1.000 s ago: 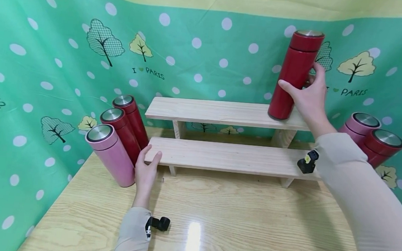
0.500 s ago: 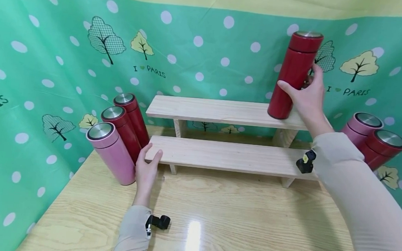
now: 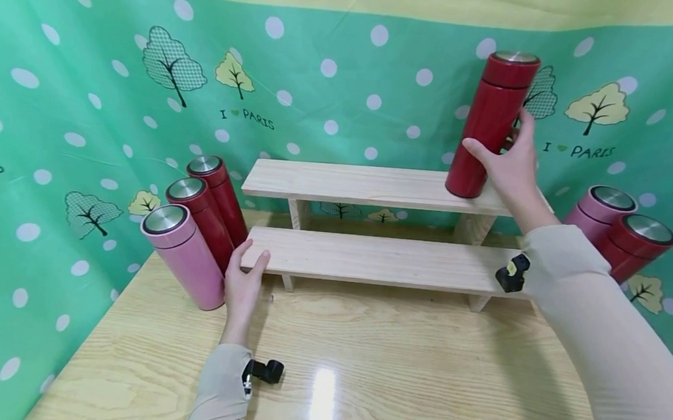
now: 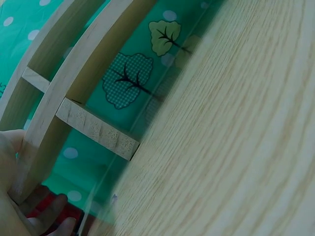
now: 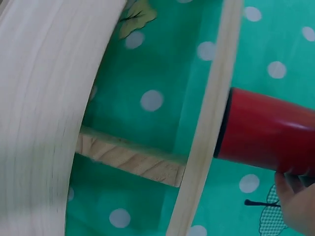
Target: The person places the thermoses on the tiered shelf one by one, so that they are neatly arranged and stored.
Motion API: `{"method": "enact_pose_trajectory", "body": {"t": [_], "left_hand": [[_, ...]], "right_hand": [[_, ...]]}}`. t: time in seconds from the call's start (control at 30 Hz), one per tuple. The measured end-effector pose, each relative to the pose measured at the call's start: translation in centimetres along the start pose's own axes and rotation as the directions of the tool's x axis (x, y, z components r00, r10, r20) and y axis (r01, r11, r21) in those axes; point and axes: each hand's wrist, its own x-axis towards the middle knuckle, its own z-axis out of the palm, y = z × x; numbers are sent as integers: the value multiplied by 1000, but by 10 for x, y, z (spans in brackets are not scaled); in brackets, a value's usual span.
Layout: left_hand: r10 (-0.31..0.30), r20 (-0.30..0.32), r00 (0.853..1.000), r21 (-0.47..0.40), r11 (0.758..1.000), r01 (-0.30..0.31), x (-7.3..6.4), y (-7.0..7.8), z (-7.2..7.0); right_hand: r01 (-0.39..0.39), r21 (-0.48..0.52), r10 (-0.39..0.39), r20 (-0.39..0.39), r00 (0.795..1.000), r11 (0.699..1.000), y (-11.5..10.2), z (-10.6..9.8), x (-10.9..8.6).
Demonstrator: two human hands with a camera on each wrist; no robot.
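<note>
A red thermos [image 3: 491, 123] stands on the right part of the upper wooden shelf [image 3: 344, 184], its base touching the board. My right hand [image 3: 514, 168] grips it from the right, thumb across the front and fingers partly hidden behind. In the right wrist view the thermos [image 5: 270, 132] meets the edge of that board. My left hand [image 3: 243, 288] holds the left end of the lower shelf [image 3: 380, 259]. Seen from the left wrist, the thumb lies on the upper side and the fingers [image 4: 44, 216] are curled below the board. A pink thermos [image 3: 190, 258] stands just left of this hand.
Two more red thermoses [image 3: 208, 216] stand behind the pink one at the left. On the right, a pink thermos [image 3: 600, 211] and a red thermos [image 3: 636, 243] are partly covered by my right sleeve. The wooden table [image 3: 395, 366] stretches in front; a green patterned cloth [image 3: 334, 91] hangs behind.
</note>
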Motion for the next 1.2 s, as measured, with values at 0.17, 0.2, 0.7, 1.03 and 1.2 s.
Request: {"method": "enact_pose_trajectory", "body": {"t": [0.17, 0.2, 0.7, 1.03, 1.2], "left_hand": [[-2, -5, 1000, 1, 1000, 2, 0, -1, 1], [-2, -5, 1000, 1, 1000, 2, 0, -1, 1], [-8, -5, 1000, 3, 1000, 8, 0, 0, 0], [-12, -4, 1000, -3, 1000, 12, 1, 0, 0], [-12, -6, 1000, -4, 1000, 12, 0, 0, 0]], "right_hand": [[-18, 11, 17, 47, 999, 1000, -1, -5, -4], [-27, 12, 27, 51, 998, 1000, -1, -7, -6], [68, 43, -66, -54, 996, 997, 20, -37, -60], [135, -4, -135, -65, 989, 991, 36, -64, -98], [187, 123, -173, -115, 978, 975, 46, -80, -118]]}}
